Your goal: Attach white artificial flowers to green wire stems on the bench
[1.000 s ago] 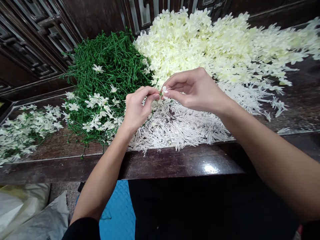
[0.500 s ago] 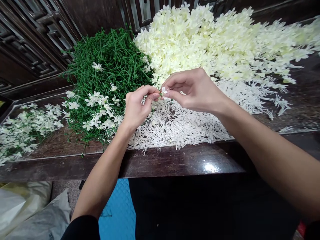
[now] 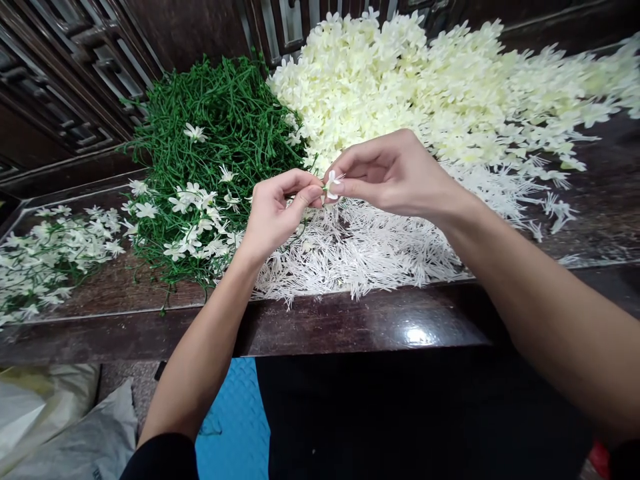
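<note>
My left hand [image 3: 274, 215] and my right hand [image 3: 395, 175] meet above the dark wooden table [image 3: 350, 327], both pinched on one small white flower piece [image 3: 331, 184] between their fingertips. Under the hands lies a heap of white spiky plastic stamens [image 3: 370, 250]. A mound of green plastic stems [image 3: 220, 127] sits to the left of the hands. Behind the right hand spreads a large pile of cream flower petals [image 3: 430, 80].
Finished stems with white flowers [image 3: 193, 227] lie on the front of the green mound, and more of them [image 3: 45, 253] at the far left. Carved dark wood panels [image 3: 65, 80] stand behind. Pale plastic bags [image 3: 55, 427] and a blue mat [image 3: 235, 427] are on the floor.
The hands have stayed together and barely shifted. The small flower piece has turned a little between the fingertips.
</note>
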Motion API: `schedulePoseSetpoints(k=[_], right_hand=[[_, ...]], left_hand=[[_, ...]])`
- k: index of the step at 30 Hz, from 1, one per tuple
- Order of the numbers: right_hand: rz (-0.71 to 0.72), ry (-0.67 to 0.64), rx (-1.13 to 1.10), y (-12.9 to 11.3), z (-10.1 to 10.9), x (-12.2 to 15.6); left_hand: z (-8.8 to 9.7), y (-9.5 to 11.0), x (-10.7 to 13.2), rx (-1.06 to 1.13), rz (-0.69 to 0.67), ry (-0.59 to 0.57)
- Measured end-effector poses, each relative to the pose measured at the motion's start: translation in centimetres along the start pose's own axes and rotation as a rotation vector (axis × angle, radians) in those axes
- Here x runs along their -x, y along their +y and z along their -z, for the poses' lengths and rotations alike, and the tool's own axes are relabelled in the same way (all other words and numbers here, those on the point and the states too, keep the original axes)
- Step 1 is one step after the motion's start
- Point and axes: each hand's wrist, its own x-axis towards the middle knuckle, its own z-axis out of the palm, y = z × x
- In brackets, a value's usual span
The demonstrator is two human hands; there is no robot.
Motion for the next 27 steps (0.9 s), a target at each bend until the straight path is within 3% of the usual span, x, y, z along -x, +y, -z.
schedulePoseSetpoints(k=[10, 27], right_hand=[[0.004, 0.06, 0.206, -0.41, 0.19, 0.21], [0.022, 0.051, 0.218, 0.31, -0.35, 0.1]], left_hand=[[-0.1, -0.14, 0.07, -0.098, 0.0, 0.036], [-0.38, -0.33, 0.41, -0.31, -0.115, 0.068]])
